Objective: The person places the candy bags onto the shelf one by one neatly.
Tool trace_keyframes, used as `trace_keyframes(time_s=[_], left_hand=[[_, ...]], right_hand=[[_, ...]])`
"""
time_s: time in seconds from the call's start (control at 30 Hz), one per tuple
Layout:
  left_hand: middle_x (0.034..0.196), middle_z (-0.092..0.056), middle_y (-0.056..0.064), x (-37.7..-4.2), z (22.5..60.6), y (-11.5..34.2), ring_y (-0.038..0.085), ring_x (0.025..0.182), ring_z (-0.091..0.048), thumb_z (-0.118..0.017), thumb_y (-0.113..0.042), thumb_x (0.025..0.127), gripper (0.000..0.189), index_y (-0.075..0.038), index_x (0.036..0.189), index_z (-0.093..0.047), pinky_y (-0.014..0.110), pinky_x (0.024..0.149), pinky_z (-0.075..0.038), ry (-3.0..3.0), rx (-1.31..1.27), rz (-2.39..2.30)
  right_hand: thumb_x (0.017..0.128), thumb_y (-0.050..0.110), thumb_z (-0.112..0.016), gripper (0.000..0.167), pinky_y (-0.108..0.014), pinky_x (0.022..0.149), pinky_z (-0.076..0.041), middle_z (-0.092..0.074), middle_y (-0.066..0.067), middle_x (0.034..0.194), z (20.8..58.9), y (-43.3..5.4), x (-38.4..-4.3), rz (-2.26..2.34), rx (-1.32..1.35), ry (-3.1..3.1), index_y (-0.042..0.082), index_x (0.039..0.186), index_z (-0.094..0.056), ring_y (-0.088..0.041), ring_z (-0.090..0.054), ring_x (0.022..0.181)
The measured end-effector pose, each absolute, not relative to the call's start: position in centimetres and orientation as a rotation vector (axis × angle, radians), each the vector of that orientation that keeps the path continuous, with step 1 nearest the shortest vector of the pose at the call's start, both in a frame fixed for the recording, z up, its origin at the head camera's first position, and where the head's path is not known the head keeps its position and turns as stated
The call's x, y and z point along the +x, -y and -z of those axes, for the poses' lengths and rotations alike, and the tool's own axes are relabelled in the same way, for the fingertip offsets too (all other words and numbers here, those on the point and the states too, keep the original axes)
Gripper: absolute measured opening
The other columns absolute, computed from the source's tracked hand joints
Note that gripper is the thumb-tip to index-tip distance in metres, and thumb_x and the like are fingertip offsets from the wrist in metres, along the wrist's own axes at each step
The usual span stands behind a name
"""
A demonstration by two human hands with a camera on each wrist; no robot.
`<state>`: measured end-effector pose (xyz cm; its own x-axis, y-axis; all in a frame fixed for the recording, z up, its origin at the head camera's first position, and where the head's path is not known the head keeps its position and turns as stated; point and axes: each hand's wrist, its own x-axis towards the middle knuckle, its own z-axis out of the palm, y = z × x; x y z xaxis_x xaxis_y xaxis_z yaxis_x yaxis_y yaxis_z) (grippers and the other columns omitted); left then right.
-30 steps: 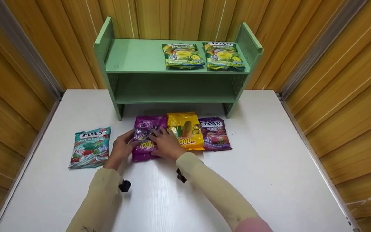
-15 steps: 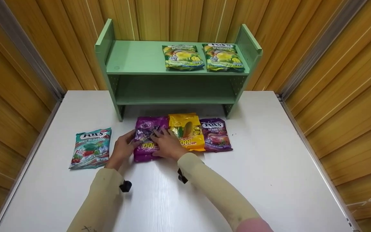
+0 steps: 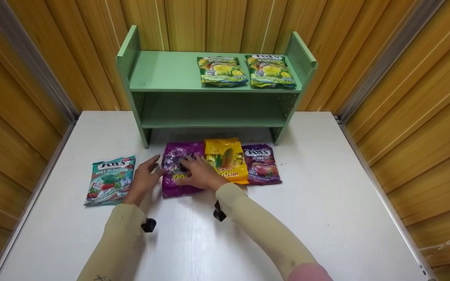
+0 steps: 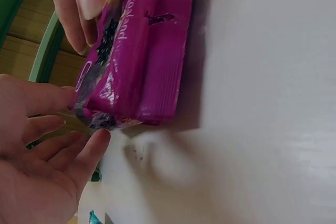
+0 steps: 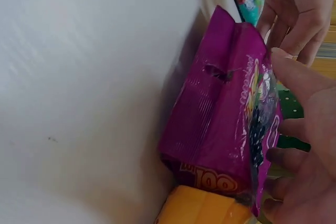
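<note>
A purple candy bag lies flat on the table in the head view. My right hand is over it from the right, fingers spread across its upper face and thumb toward its lower half. At the bag's left edge is my left hand, its fingers loosely extended. In the left wrist view, thumb and fingertips are right at the corner of the purple bag. The right wrist view shows relaxed fingers along the face of the purple bag. Against its right side lies a yellow candy bag, partly under my right wrist.
A purple Fox's Berries bag adjoins the yellow one. The teal Fox's Mint Blossom bag lies left of my left hand. Behind stands a green two-tier shelf with two green-yellow Fox's bags on its top board. Wooden panels surround the table.
My left hand has drawn slightly left from the purple bag's edge. My right thumb has shifted a little up and left over the bag. The bags hold their places.
</note>
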<state>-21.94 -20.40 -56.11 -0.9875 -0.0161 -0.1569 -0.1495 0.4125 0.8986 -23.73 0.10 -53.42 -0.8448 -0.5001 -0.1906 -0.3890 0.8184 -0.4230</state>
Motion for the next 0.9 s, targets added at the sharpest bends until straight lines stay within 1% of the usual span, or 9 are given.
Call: trace_keyframes(time_s=[0.17, 0.33, 0.53, 0.63, 0.77, 0.9], left_hand=[[0.156, -0.033, 0.015, -21.8, 55.8, 21.4, 0.034, 0.142, -0.036, -0.055, -0.016, 0.097, 0.057, -0.01, 0.15, -0.034, 0.044, 0.114, -0.037, -2.61, -0.17, -1.671], [0.155, -0.035, 0.013, -21.4, 55.5, 22.5, 0.031, 0.141, -0.038, -0.053, -0.02, 0.099, 0.054, -0.01, 0.15, -0.036, 0.043, 0.114, -0.038, -2.655, -0.225, -1.675], [0.155, -0.037, 0.012, -21.1, 55.1, 23.9, 0.03, 0.142, -0.038, -0.05, -0.024, 0.1, 0.053, -0.012, 0.15, -0.036, 0.043, 0.115, -0.036, -2.689, -0.312, -1.668], [0.154, -0.039, 0.013, -20.9, 55.0, 24.7, 0.03, 0.141, -0.039, -0.049, -0.024, 0.101, 0.052, -0.012, 0.15, -0.036, 0.044, 0.115, -0.036, -2.695, -0.36, -1.675], [0.154, -0.038, 0.015, -20.4, 54.9, 25.9, 0.033, 0.141, -0.038, -0.046, -0.024, 0.102, 0.052, -0.013, 0.151, -0.034, 0.047, 0.115, -0.035, -2.699, -0.412, -1.672], [0.155, -0.036, 0.015, -20.0, 54.9, 27.2, 0.036, 0.142, -0.035, -0.044, -0.026, 0.102, 0.053, -0.015, 0.152, -0.03, 0.051, 0.115, -0.033, -2.711, -0.483, -1.644]], right_hand=[[0.091, 0.054, -0.058, 0.075, -0.049, 0.122, -0.018, -0.018, -0.002, 0.163, 53.1, 0.7, -23.5, 0.844, -0.654, -2.638, 0.023, 0.153, -0.029, -0.025, -0.013, 0.151], [0.093, 0.051, -0.056, 0.07, -0.047, 0.122, -0.019, -0.019, 0.0, 0.163, 53.2, 1.7, -23.0, 0.927, -0.648, -2.632, 0.025, 0.153, -0.029, -0.02, -0.014, 0.151], [0.094, 0.05, -0.055, 0.068, -0.042, 0.121, -0.024, -0.021, 0.001, 0.162, 53.5, 2.7, -22.4, 1.057, -0.64, -2.6, 0.026, 0.152, -0.031, -0.02, -0.022, 0.149], [0.094, 0.053, -0.052, 0.066, -0.04, 0.121, -0.023, -0.023, 0.003, 0.161, 53.7, 3.3, -22.2, 1.159, -0.603, -2.546, 0.028, 0.152, -0.031, -0.017, -0.023, 0.149], [0.096, 0.053, -0.05, 0.063, -0.037, 0.121, -0.024, -0.028, 0.003, 0.16, 54.0, 4.1, -22.0, 1.241, -0.608, -2.516, 0.027, 0.151, -0.034, -0.016, -0.026, 0.148], [0.096, 0.051, -0.049, 0.061, -0.035, 0.12, -0.026, -0.029, 0.004, 0.159, 54.2, 4.7, -21.7, 1.231, -0.66, -2.513, 0.026, 0.15, -0.035, -0.015, -0.028, 0.147]])
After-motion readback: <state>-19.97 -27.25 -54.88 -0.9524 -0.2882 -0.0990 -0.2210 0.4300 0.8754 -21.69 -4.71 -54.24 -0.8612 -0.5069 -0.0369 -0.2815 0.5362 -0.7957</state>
